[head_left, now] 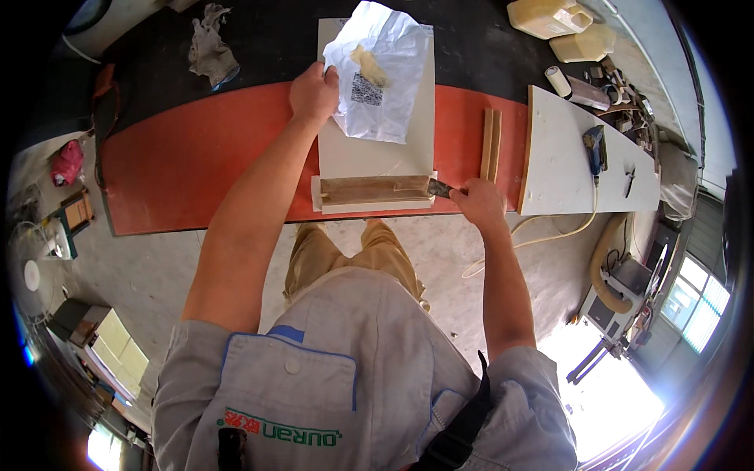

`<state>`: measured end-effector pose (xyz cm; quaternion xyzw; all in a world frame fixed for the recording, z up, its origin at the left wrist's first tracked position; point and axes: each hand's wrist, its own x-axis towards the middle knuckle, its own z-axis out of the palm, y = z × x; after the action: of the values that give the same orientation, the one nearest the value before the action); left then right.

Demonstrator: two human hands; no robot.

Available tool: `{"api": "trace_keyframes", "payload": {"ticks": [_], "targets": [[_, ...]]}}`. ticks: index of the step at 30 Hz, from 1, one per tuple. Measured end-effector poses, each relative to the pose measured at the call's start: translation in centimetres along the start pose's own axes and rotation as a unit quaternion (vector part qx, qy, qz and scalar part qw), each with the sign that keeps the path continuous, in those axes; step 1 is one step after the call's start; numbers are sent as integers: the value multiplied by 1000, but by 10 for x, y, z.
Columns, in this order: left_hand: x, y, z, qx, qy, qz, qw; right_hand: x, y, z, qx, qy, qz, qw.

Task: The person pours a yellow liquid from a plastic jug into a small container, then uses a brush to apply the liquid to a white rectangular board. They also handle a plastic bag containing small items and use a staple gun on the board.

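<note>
My left hand (315, 94) is closed on the left edge of a crumpled white sheet (393, 114), paper or plastic, with a dab of tan paste (367, 67) on it. The sheet covers part of a pale panel (365, 157). In my right hand (481, 202) is a small dark putty knife (440, 188). Its blade end is at the right end of a brown wooden strip (357, 189) along the panel's near end. White edging (369, 209) borders this strip. Right of the panel lies a grooved wooden piece (491, 145), just beyond my right hand.
The bench has a red top (204, 157) and a black rear surface (275, 47). To the right, a white board (561, 157) carries a corded blue power tool (595, 149). Behind stand plastic jugs (550, 17); at the back left lies a crumpled plastic bag (210, 49).
</note>
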<state>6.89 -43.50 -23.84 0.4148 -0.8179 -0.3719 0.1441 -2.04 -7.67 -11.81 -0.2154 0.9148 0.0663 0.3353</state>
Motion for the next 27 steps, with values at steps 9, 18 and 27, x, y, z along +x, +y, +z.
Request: {"api": "trace_keyframes", "payload": {"ticks": [9, 18, 27], "targets": [[0, 3, 1, 21, 17, 18, 999, -1, -17, 17, 20, 11, -7, 1000], [0, 6, -2, 15, 21, 12, 1000, -20, -152, 36, -28, -49, -157, 986], [-3, 3, -1, 8, 22, 9, 1000, -12, -137, 39, -70, -5, -149, 986]]}}
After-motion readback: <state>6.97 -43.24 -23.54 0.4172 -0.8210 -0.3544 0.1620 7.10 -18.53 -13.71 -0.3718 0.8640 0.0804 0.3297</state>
